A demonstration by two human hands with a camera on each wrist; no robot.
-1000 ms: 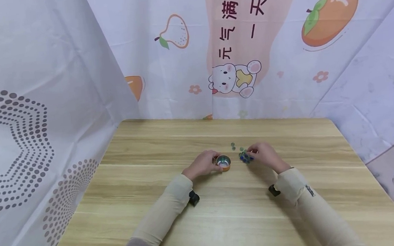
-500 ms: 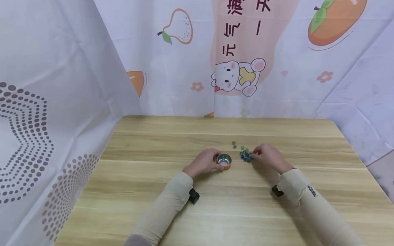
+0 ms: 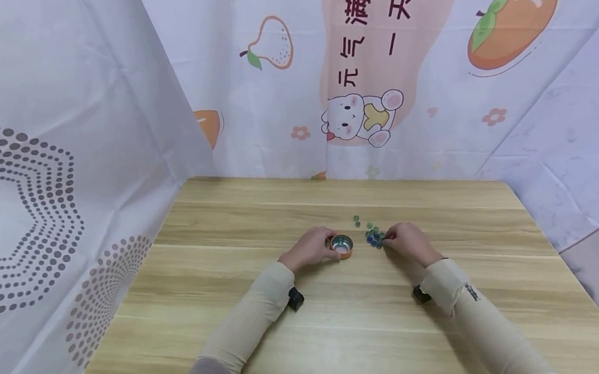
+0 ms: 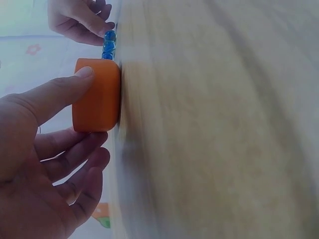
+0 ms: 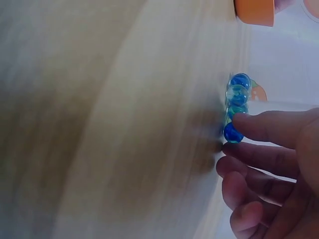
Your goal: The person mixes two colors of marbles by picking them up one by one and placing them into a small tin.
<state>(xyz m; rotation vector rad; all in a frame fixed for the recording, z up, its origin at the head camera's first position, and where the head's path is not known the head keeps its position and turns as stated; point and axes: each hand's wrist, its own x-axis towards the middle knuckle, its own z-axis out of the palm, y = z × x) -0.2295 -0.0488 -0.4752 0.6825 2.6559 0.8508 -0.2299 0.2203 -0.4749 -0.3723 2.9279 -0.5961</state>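
Observation:
My left hand [image 3: 313, 246] holds a small round orange bowl [image 4: 97, 97] on the table, thumb on one side and fingers on the other. Its silvery inside shows in the head view, with something greenish, like a marble, lying in it. To the right of the bowl is a cluster of green and blue glass marbles [image 3: 374, 237]. At the right edge of that cluster is my right hand [image 3: 409, 242]. The right wrist view has its thumb and index finger pinching a dark blue marble [image 5: 234, 133], with more marbles [image 5: 238, 94] lined up beyond it.
Two loose marbles [image 3: 356, 221] lie behind the cluster, toward the back of the wooden table [image 3: 335, 329]. A printed curtain [image 3: 263, 114] hangs along the table's back edge, and a dotted cloth [image 3: 34, 194] hangs on the left.
My right hand has drawn back from over the marble cluster to its right edge, uncovering more marbles. My left hand keeps its hold on the bowl. The head view has shifted slightly.

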